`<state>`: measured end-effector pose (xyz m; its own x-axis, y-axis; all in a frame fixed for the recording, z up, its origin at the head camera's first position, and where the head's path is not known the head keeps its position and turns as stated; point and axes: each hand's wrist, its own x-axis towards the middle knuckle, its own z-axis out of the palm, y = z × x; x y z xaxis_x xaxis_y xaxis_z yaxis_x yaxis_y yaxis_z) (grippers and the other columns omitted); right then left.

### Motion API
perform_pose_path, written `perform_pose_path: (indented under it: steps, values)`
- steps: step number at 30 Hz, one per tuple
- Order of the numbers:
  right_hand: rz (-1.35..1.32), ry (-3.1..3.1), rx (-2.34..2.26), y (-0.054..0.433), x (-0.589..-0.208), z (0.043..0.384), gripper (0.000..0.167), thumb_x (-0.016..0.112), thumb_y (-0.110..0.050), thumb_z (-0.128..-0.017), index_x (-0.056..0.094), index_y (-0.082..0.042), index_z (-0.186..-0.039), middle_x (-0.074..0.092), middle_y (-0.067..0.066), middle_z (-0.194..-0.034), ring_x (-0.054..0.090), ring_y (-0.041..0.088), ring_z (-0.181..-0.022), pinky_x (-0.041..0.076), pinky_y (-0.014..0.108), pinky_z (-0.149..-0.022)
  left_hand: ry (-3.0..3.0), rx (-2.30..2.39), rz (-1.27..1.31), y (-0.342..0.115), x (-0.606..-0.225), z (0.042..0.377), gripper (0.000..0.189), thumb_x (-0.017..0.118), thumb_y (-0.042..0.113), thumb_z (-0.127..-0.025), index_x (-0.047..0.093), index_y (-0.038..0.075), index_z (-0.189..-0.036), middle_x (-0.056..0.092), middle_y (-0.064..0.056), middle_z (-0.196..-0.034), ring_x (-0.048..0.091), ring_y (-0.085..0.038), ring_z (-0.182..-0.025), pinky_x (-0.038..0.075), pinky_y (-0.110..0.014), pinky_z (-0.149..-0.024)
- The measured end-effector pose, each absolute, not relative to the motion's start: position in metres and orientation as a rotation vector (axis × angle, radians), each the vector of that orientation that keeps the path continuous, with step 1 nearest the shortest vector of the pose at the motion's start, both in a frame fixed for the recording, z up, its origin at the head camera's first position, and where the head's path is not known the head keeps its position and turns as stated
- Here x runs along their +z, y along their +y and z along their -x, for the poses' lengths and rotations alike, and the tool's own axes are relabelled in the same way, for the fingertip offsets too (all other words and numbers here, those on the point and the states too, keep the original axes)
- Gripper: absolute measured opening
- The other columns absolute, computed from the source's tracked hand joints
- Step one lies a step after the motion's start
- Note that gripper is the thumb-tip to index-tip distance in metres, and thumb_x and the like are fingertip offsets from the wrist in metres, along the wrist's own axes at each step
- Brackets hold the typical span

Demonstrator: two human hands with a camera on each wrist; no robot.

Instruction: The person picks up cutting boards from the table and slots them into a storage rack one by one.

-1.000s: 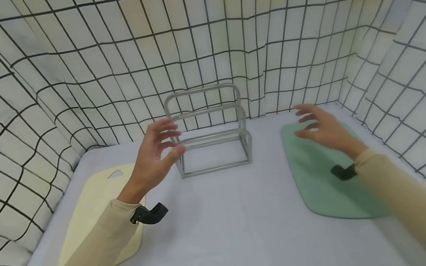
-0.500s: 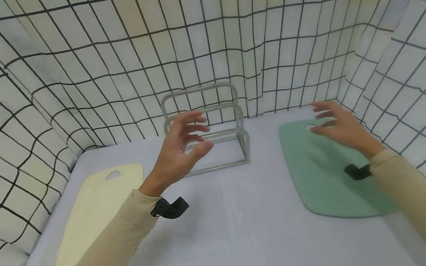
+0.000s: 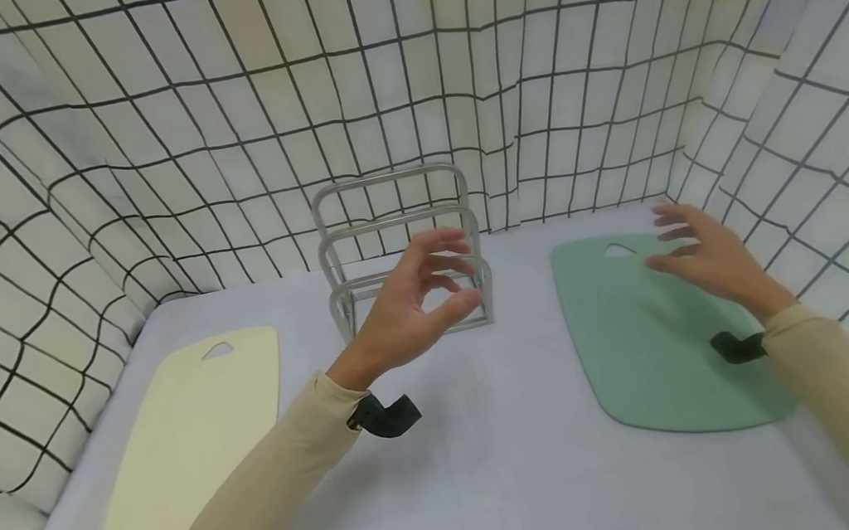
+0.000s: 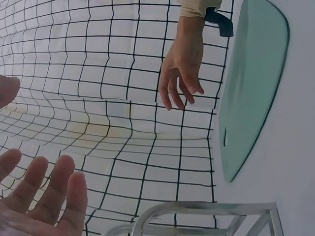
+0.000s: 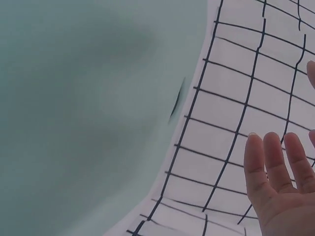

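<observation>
My left hand [image 3: 421,311] hovers in front of the metal rack [image 3: 387,174], fingers loosely bent and holding nothing; it hides part of the rack's lower right. Over the far right part of the green cutting board [image 3: 626,349] hangs my right hand [image 3: 719,262], also without anything in it. The green board lies flat on the table, its handle hole at the far end. A cream cutting board [image 3: 191,441] lies flat on the left, partly covered by my left sleeve. In the right wrist view, the fingers [image 5: 278,157] of the right hand are extended beside the green board.
White cloth with a black grid [image 3: 273,144] walls in the table at the back and both sides. The white tabletop [image 3: 514,457] stretches between the two boards. Black wrist mounts [image 3: 386,418] stick out from both sleeves.
My left hand has moved right, from the rack's left side to its front right, uncovering more of the cream board. My right hand has shifted right, exposing the green board's handle hole.
</observation>
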<state>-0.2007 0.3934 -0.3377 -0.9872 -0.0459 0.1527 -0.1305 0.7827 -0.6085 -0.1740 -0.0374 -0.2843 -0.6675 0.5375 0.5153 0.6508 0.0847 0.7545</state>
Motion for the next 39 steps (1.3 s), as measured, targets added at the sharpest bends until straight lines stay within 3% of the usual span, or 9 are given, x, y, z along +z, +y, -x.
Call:
perform_pose_path:
  steps: [14, 23, 33, 39]
  values:
    - [-0.032, -2.899, 0.913, 0.424, -0.354, 0.193, 0.092, 0.075, -0.033, -0.095, 0.02, -0.011, -0.165, 0.036, 0.032, -0.159, 0.044, 0.056, -0.137, 0.042, 0.075, -0.105, -2.344, -1.753, 1.256, 0.005, -0.306, 0.168, 0.061, 0.069, 0.018, -0.095, 0.044, 0.014, -0.15, 0.057, -0.007, -0.14, 0.065, -0.018, -0.12, 0.059, -0.03, -0.1]
    - [0.01, -2.956, 0.944, 0.442, -0.361, 0.19, 0.1, 0.078, -0.032, -0.092, 0.015, -0.009, -0.166, 0.033, 0.034, -0.16, 0.042, 0.058, -0.137, 0.042, 0.076, -0.105, -2.487, -1.813, 1.189, 0.023, -0.324, 0.172, 0.062, 0.069, 0.021, -0.097, 0.041, 0.016, -0.152, 0.055, -0.006, -0.141, 0.065, -0.028, -0.127, 0.057, -0.024, -0.102]
    - [0.031, -3.057, 0.926, 0.45, -0.365, 0.191, 0.11, 0.082, -0.034, -0.088, 0.009, -0.004, -0.165, 0.031, 0.04, -0.158, 0.043, 0.062, -0.136, 0.042, 0.076, -0.106, -2.666, -1.853, 1.072, 0.043, -0.349, 0.179, 0.069, 0.07, 0.03, -0.098, 0.036, 0.022, -0.157, 0.053, -0.002, -0.146, 0.062, -0.019, -0.13, 0.056, -0.025, -0.103]
    - [0.025, -3.071, 0.922, 0.454, -0.367, 0.194, 0.11, 0.081, -0.037, -0.089, 0.009, -0.002, -0.165, 0.032, 0.04, -0.156, 0.037, 0.061, -0.14, 0.039, 0.076, -0.108, -2.731, -1.868, 0.98, 0.054, -0.36, 0.188, 0.069, 0.069, 0.035, -0.098, 0.036, 0.025, -0.157, 0.052, -0.007, -0.15, 0.062, -0.018, -0.132, 0.056, -0.03, -0.105]
